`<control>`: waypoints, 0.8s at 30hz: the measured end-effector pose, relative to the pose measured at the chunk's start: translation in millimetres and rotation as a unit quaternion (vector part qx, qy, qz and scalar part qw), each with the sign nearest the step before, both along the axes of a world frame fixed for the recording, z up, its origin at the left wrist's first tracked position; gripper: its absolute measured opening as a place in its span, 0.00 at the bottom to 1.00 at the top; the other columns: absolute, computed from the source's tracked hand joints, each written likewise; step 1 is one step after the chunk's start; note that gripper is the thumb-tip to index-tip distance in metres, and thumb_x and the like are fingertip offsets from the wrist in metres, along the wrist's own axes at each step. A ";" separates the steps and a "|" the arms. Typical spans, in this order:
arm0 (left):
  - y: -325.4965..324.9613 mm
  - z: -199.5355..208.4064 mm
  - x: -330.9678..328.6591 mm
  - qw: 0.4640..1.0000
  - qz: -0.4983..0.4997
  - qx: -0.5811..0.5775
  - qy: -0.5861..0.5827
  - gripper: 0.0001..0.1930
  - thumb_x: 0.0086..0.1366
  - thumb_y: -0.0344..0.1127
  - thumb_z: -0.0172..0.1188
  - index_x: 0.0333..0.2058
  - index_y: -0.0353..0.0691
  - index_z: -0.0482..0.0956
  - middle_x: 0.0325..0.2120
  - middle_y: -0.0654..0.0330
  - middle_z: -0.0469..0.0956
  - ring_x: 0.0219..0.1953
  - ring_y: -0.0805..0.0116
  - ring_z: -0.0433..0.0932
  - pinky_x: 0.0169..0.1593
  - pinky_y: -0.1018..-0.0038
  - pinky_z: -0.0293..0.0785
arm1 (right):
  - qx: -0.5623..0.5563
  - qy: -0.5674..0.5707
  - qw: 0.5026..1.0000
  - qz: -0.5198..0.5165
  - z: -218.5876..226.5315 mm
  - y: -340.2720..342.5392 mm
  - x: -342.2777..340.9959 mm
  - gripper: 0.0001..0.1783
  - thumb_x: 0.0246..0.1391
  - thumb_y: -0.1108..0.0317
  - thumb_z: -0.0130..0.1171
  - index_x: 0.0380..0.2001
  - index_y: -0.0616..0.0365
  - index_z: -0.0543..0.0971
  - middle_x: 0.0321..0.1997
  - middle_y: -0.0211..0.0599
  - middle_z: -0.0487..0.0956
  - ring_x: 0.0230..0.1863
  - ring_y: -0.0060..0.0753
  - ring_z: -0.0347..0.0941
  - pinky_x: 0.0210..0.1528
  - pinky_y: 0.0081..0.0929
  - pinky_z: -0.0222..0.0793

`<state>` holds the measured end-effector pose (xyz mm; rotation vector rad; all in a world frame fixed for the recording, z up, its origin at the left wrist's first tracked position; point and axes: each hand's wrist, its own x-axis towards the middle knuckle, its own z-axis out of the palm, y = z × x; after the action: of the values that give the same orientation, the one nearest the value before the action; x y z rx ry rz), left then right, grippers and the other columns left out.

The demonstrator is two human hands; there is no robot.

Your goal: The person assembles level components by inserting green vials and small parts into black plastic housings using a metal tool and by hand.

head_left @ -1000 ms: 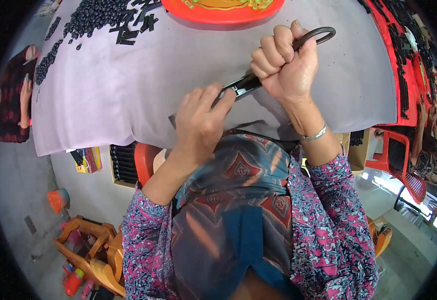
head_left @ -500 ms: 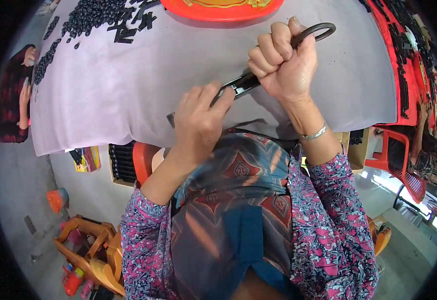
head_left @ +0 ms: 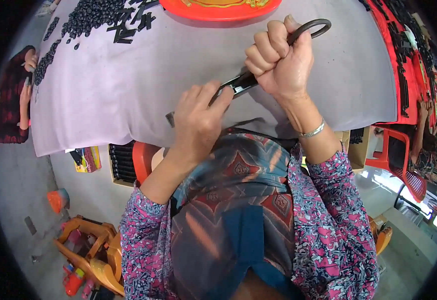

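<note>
My right hand (head_left: 283, 60) is closed in a fist around a dark tool with a looped handle (head_left: 321, 26). The loop sticks out past the thumb, up to the right. Below the fist the dark shaft runs down-left to a black piece with a small silvery part (head_left: 236, 89), where it meets my left hand (head_left: 198, 112). That hand's fingers are bent over a black strip-like piece, whose end (head_left: 170, 119) shows beyond the palm at left. The fingers hide most of it, and the exact kind of tool and piece cannot be made out.
A grey-lilac cloth table (head_left: 93, 85) lies in front of me. Small black round parts (head_left: 86, 17) and short black strips (head_left: 126, 32) are heaped far left. A red tray (head_left: 218, 15) with yellowish pieces stands at the far edge. Another person (head_left: 16, 97) sits at left.
Both hands stay closed on the same pieces. My right hand and the looped tool have shifted slightly to the left; the left hand has barely moved.
</note>
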<state>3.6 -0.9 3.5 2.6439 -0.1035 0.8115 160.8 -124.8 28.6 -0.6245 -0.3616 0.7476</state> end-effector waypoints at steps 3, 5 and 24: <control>-0.5 0.0 0.8 1.000 -0.003 -0.003 -0.004 0.14 0.53 0.22 0.65 0.40 0.39 0.83 0.38 0.58 0.79 0.34 0.58 0.77 0.38 0.65 0.73 | -0.002 0.007 1.000 -0.002 0.8 -1.6 1.4 0.29 0.70 0.46 0.32 0.14 0.46 0.53 0.12 0.20 0.47 0.15 0.20 0.37 0.17 0.25 0.34; -0.9 0.2 1.2 1.000 -0.007 -0.008 -0.005 0.14 0.53 0.22 0.65 0.39 0.39 0.82 0.38 0.58 0.79 0.34 0.58 0.77 0.38 0.65 0.73 | -0.004 0.010 1.000 -0.002 0.4 -2.2 2.5 0.29 0.70 0.47 0.32 0.14 0.46 0.53 0.12 0.20 0.47 0.15 0.20 0.37 0.17 0.25 0.34; 0.2 2.4 -1.4 1.000 -0.013 -0.028 -0.002 0.14 0.51 0.21 0.66 0.39 0.37 0.80 0.38 0.55 0.78 0.36 0.54 0.78 0.38 0.64 0.74 | -0.028 0.027 0.996 -0.076 14.9 2.7 -7.0 0.28 0.69 0.48 0.34 0.14 0.46 0.53 0.13 0.20 0.46 0.15 0.20 0.38 0.17 0.25 0.35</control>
<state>2.2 -0.8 5.9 2.5829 -0.1134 0.8008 153.8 -122.1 43.5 -0.6762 -0.2410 0.6295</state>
